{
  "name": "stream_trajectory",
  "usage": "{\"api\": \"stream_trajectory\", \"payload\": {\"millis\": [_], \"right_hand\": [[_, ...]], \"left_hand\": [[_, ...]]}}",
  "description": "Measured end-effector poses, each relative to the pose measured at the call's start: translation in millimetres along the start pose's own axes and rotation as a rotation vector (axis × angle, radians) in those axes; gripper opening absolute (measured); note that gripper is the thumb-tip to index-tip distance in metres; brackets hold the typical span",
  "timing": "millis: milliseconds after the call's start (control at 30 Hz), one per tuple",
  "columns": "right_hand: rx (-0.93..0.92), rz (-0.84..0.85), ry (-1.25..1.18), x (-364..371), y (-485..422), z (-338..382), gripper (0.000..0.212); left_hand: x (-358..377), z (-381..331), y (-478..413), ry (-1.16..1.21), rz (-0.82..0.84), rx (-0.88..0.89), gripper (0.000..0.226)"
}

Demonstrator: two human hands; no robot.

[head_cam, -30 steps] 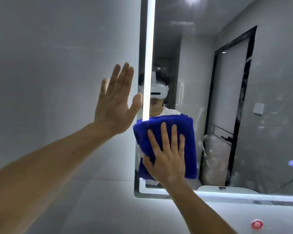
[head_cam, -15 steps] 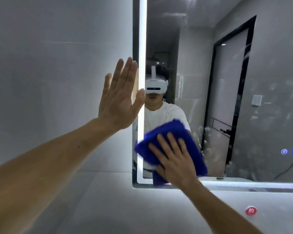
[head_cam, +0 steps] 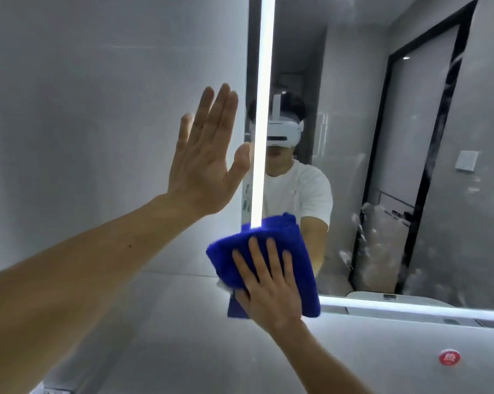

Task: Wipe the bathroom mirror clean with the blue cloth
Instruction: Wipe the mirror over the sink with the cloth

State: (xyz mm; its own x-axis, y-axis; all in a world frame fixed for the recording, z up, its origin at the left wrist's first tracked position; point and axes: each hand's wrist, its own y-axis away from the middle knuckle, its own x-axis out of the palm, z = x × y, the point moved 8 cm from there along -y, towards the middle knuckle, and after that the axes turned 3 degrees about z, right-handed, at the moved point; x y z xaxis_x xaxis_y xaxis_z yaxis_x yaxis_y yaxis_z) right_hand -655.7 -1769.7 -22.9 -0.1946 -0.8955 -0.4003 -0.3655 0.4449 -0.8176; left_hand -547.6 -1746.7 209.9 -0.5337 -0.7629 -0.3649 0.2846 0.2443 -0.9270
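The wall mirror (head_cam: 362, 143) fills the right half of the view, with a lit strip along its left and bottom edges. A folded blue cloth (head_cam: 257, 245) covers the mirror's lower left corner. My right hand (head_cam: 271, 285) lies flat on the cloth, fingers spread, pressing it against the glass. My left hand (head_cam: 206, 160) is open and flat against the grey wall just left of the mirror's edge, thumb almost at the frame. Whitish smears show on the glass at the lower right.
Grey wall tiles (head_cam: 83, 109) extend left of the mirror and below it. A round red sticker (head_cam: 449, 357) sits on the wall under the mirror at the right. The mirror reflects a person in a white shirt, a dark-framed door and a wall switch.
My right hand has slid the blue cloth down and to the left, onto the mirror's lower left corner and partly past its edge. My left hand has stayed on the wall.
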Motion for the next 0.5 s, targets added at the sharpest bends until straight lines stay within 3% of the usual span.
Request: {"api": "stream_trajectory", "payload": {"millis": [100,233,400,500], "right_hand": [[-0.117,0.056,0.058,17.6,46.7,-5.3,0.069],[-0.206,0.081,0.121,13.0,75.5,-65.7,0.075],[-0.098,-0.009,0.065,-32.0,29.7,-139.2,0.067],[0.063,-0.085,0.038,-61.8,-35.4,-168.8,0.061]], "left_hand": [[2.4,1.5,5.4,-0.008,0.028,0.009,0.067],[2.3,-3.2,-0.6,0.008,0.032,-0.002,0.067],[10.0,-19.2,-9.6,0.028,0.013,-0.019,0.069],[9.2,-30.0,-15.2,0.017,-0.055,-0.001,0.069]]}}
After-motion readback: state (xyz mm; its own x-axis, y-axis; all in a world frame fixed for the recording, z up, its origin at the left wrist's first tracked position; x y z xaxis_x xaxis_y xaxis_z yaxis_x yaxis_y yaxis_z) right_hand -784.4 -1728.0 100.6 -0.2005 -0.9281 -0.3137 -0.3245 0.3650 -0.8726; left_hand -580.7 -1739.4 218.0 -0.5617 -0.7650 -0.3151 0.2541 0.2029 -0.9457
